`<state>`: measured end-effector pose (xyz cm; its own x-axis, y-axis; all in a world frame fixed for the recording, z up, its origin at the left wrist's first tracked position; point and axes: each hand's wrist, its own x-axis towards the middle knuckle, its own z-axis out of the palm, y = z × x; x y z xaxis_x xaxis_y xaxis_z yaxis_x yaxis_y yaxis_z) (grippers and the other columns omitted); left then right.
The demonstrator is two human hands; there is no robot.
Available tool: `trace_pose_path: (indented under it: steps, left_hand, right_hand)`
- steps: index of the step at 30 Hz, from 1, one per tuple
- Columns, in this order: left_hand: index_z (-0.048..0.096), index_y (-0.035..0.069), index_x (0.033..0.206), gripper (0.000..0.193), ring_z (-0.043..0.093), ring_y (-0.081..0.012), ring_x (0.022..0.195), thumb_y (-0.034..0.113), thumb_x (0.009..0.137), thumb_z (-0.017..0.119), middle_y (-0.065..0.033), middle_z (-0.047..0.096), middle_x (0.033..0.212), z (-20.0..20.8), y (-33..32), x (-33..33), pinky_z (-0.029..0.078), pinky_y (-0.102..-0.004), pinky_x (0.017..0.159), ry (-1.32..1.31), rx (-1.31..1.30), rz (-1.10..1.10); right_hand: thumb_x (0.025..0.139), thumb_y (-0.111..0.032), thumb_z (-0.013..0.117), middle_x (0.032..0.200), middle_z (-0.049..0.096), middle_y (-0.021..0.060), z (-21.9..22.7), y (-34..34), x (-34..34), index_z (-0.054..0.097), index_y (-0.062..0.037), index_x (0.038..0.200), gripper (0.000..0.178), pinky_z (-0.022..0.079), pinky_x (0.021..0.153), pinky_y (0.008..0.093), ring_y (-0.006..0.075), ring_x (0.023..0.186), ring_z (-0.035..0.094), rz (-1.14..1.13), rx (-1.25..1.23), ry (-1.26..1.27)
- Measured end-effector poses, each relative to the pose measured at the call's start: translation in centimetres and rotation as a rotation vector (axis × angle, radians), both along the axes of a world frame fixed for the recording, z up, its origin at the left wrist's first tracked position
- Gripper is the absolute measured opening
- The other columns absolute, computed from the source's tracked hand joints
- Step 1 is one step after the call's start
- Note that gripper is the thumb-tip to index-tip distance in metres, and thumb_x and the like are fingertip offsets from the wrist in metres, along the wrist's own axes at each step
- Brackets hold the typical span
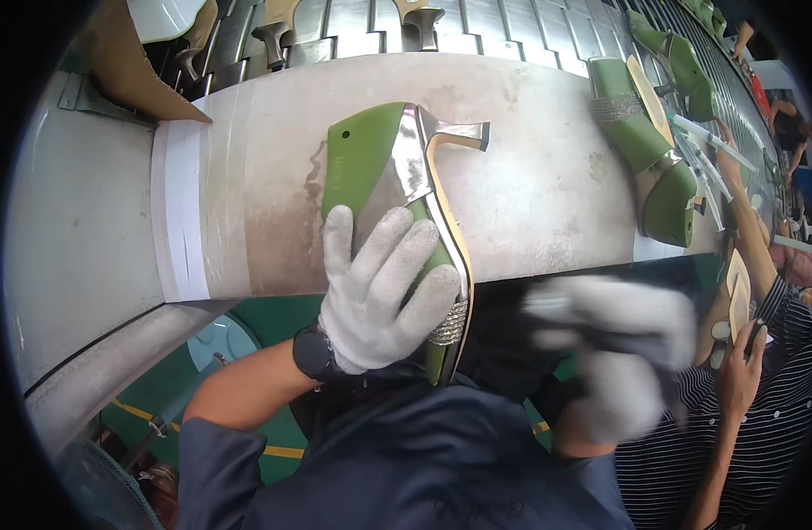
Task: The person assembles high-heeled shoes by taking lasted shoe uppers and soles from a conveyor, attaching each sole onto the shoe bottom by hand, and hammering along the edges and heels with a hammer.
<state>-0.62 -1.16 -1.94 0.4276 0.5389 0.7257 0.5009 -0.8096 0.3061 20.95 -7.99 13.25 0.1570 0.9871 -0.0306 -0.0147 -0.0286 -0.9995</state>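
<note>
A high-heeled sandal [413, 163] with silver straps, a sparkling toe band and a silver heel is mounted on a green shoe last [364, 146]. It lies on its side, heel end on the pale work table, toe end jutting past the near edge toward my body. My left hand [379, 291], in a white knit glove, is closed on its middle, fingers spread over the green side and thumb near the sole edge. To the right, off the table edge, my gloved right hand [627, 389] is smeared by motion; whether it holds anything is unclear.
More sandals on green lasts [667, 199] stand at the table's right end, beside syringe-like applicators [706, 168]. Behind the table runs a metal slat conveyor [353, 31] carrying shoes. At right, a co-worker's hand [740, 375] holds a beige sole-shaped piece. Cardboard [128, 66] rises at far left.
</note>
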Motion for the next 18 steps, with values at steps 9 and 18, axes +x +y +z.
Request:
trace_pose_path:
  steps: [9,18]
  left_hand:
    - [0.048,-0.005,0.158,0.086,0.052,-0.0534,0.149,0.044,0.096,0.081,-0.0343,0.051,0.157,1.5,1.0,-1.9,0.016,-0.0666,0.135,-0.236,-0.036,-0.072]
    - [0.054,0.004,0.154,0.090,0.058,-0.0450,0.143,0.080,0.105,0.053,-0.0227,0.066,0.146,7.4,6.0,-7.0,0.044,-0.0570,0.126,-1.512,-0.948,-0.248]
  right_hand:
    - [0.088,0.005,0.071,0.127,0.074,0.0217,-5.3,8.6,3.8,0.070,-0.0021,0.129,0.042,0.060,0.098,0.0462,0.0385,0.113,0.075,0.055,0.256,-1.269]
    - [0.109,-0.032,0.060,0.144,0.067,0.0257,-6.6,4.4,-2.3,0.048,0.0051,0.159,0.063,0.063,0.102,0.0530,0.0414,0.123,0.072,-0.091,-0.124,0.410]
